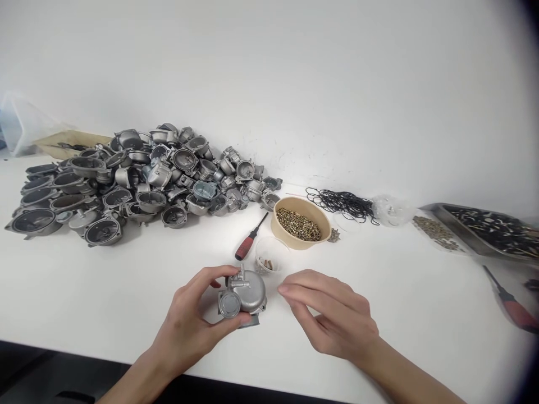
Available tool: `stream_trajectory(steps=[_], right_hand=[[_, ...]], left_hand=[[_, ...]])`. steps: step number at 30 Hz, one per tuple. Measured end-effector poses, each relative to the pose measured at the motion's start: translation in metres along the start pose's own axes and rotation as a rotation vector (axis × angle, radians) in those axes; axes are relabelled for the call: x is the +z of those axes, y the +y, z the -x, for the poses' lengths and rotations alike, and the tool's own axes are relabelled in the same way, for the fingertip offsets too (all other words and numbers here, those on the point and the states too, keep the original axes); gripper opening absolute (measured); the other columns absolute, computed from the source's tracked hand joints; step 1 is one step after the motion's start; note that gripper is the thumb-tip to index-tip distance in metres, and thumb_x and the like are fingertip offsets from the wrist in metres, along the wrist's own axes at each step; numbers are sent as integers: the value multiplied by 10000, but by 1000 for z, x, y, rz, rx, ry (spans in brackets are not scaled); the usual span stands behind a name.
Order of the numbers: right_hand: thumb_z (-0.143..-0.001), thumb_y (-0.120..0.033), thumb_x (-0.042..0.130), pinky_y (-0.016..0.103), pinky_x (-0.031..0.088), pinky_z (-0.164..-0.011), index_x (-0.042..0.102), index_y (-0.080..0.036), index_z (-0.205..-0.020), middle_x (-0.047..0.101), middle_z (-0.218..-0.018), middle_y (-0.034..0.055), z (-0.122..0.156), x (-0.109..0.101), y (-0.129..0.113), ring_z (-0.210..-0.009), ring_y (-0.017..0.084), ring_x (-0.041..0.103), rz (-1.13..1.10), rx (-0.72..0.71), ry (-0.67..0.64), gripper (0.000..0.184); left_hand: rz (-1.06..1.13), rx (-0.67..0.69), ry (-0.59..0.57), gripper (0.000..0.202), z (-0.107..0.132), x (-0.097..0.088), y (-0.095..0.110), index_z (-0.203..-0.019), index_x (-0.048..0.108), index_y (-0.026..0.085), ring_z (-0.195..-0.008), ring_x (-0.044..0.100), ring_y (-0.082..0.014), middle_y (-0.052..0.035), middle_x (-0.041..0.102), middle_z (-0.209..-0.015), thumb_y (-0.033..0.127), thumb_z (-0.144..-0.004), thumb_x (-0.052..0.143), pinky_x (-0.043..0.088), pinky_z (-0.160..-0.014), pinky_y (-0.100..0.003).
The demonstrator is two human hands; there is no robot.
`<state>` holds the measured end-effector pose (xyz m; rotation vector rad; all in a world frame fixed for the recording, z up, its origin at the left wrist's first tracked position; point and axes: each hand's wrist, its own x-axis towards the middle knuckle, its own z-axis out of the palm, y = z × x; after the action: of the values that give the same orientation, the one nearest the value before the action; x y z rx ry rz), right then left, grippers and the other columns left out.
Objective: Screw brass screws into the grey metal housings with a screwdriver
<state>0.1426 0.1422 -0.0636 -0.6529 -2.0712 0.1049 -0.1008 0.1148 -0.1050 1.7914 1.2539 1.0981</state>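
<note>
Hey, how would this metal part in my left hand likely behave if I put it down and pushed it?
The metal part probably won't bend: it looks like rigid grey cast metal. Being metal, it may feel heavy for its size, though wall thickness doesn't show. Its rounded dome and projecting tube suggest it could rock or turn unevenly.

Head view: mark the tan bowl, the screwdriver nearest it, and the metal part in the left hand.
Tan bowl (315,211): head view, bare inner wall, far side.
Screwdriver (249,240): head view, red-and-black handle.
Metal part (252,290): head view, smooth rounded top.
</note>
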Motion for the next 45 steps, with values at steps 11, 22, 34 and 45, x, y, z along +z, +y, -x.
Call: stream_trajectory(steps=[11, 22, 34, 45], right_hand=[[-851, -75, 750, 235, 644, -721, 749, -169, -928, 768, -854, 41, 2, 11, 5, -757, 129, 736, -232, 11, -94, 122], [-870, -56, 714, 283, 610, -714, 748, -168, -928, 741, -857, 55, 2, 15, 3, -772, 141, 685, -246, 66, -149, 131], [-911, -127, 655, 252, 516, -631, 756, -227, -870, 764, -821, -2, -62, -28, 43, -709, 127, 685, 128, 111, -70, 148], [-777, -222, 751, 267, 492, -700, 719, -252, -1220, 704, -1225, 56, -164, 52, 66, -980, 213, 673, 143, 362, -1342, 445]], left_hand=[[-35, 23, 34, 492, -1, 0, -1, -1214, 605, 302, -944, 687, -195, -11, 715, -1171, 481, -814, 830, 587, -879, -326], [17, 48, 12, 470, -1, 0, -1, -1227, 577, 330, -1042, 674, -178, 24, 695, -1191, 406, -836, 828, 572, -888, -279], [218, 16, -187, 492, -2, -15, 1, -1500, 422, 358, -1467, 413, -272, -28, 440, -1577, 282, -1024, 521, 437, -1189, -408], [-193, 359, -27, 452, 5, 3, 1, -1357, 560, 316, -1386, 458, -312, -103, 393, -1528, 231, -930, 682, 508, -1081, -475]])
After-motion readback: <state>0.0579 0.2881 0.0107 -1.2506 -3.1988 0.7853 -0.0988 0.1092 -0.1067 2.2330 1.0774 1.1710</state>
